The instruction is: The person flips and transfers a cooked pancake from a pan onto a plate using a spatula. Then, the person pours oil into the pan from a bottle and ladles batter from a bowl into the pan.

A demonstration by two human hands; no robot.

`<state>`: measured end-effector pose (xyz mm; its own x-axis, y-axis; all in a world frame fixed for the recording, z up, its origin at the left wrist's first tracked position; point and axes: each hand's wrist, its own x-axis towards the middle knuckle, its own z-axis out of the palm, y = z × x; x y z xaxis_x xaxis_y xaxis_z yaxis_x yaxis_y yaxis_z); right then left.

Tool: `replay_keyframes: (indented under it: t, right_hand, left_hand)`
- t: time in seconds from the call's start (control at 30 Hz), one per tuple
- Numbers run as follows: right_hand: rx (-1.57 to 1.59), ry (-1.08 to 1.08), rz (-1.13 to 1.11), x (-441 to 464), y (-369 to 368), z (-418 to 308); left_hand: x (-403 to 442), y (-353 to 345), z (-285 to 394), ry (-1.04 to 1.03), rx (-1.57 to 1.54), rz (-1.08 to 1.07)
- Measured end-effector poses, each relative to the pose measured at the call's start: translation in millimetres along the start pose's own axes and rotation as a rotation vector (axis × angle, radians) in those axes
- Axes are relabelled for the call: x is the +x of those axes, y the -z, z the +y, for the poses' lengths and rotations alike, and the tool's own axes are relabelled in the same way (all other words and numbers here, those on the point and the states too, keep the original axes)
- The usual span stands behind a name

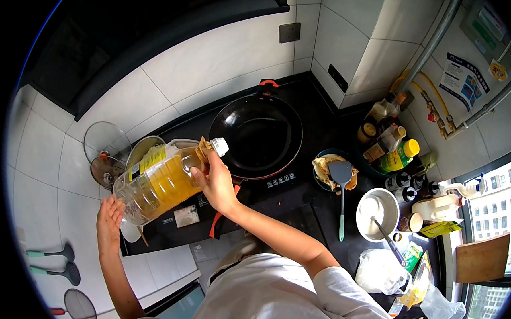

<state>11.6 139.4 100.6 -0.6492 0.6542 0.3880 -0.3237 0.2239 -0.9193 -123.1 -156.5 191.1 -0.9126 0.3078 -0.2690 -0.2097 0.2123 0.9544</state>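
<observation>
A large clear oil bottle [162,181], part full of yellow oil, is held tilted with its white cap [218,146] toward the wok. My right hand [219,186] is closed round its neck and handle. At the base, my left hand [110,215] presses its fingers against the bottle and supports it. Just right of the cap, the black wok [257,138] sits on the dark cooktop, with nothing visible inside. The bottle partly covers the wok's near left side and the counter behind it. The cap looks to be on.
A grey spatula [342,180] lies across a bowl of food [323,168]. Further right stand a metal pot [371,205] with white powder and a utensil, several sauce bottles [396,154] and plastic bags [380,271]. Glass lids [105,147] lean against the left wall.
</observation>
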Motion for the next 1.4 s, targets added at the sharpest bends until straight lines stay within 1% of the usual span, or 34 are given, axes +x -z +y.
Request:
replay_keyframes:
  t: [0.07, 0.43, 0.63, 0.87, 0.97, 1.07, 1.17, 1.2, 1.3, 1.4]
  right_hand:
    - [-0.046, 0.03, -0.023, 0, 0, 4]
    - [-0.05, -0.01, -0.017, 2, 1, 4]
    - [-0.054, -0.011, -0.014, 2, 2, 7]
    - [-0.051, -0.007, -0.029, 7, 5, 3]
    - [-0.015, 0.002, 0.021, 12, 7, -4]
    - [-0.048, 0.099, 0.021, 21, 12, -10]
    - [-0.144, 0.099, -0.056, 34, 17, -18]
    - [-0.174, 0.2, -0.014, 38, 17, -18]
    - [-0.249, 0.284, -0.001, 49, 20, -30]
    - [-0.285, 0.292, -0.056, 59, 26, -42]
  left_hand:
    - [1, 0, 0, -0.009, -0.001, -0.004]
    - [3, -5, 6, -0.044, 0.026, -0.024]
    - [4, -10, 8, -0.054, 0.036, 0.003]
    - [8, -8, 3, -0.028, 0.016, -0.005]
    - [7, -9, 1, -0.005, 0.0, -0.008]
    - [6, -11, -5, 0.034, -0.033, -0.024]
    - [6, -12, -15, 0.079, -0.095, -0.055]
    - [4, -16, -16, 0.096, -0.123, -0.06]
    - [4, -22, -25, 0.124, -0.192, -0.094]
    - [-4, -37, -28, 0.166, -0.247, -0.104]
